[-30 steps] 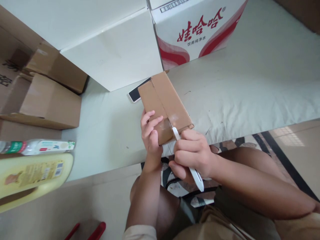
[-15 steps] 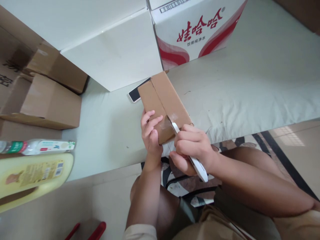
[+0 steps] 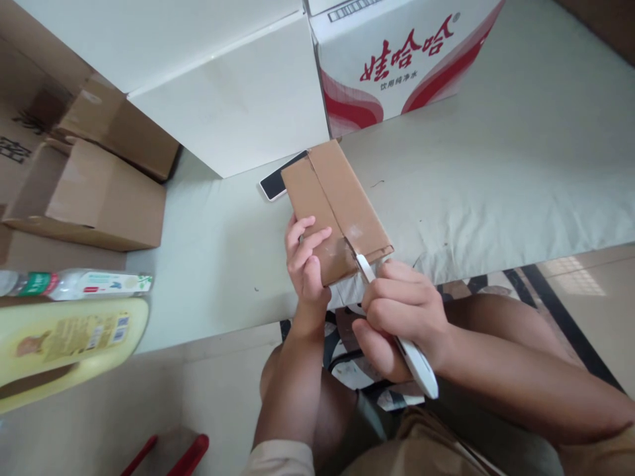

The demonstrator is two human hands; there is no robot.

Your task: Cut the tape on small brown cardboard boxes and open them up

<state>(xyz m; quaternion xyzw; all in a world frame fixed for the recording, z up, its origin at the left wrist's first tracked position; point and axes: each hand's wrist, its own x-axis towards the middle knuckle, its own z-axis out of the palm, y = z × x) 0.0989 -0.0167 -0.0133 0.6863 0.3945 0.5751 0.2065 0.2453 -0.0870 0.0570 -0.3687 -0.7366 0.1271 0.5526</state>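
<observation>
A pale mattress-like surface point(image 3: 496, 165) fills the middle and right of the frame. Across the top stands a large white box point(image 3: 223, 86), with a white carton printed in red characters point(image 3: 407, 59) beside it at upper right. Open brown cartons point(image 3: 84, 192) sit at the left edge; below them lie a clear bottle point(image 3: 79, 283) and a yellow object point(image 3: 64, 344) at lower left. At centre, a small flat cardboard box point(image 3: 332, 198) lies on the surface near its front edge, its far corner covering part of a phone point(image 3: 278, 182). The left hand point(image 3: 305, 261) presses down on the box's near left part, fingers spread flat over the taped flap. The right hand point(image 3: 397, 317), just right of centre, is curled tight around a white utility knife point(image 3: 411, 354), whose tip meets the box's taped centre seam at its near edge.
</observation>
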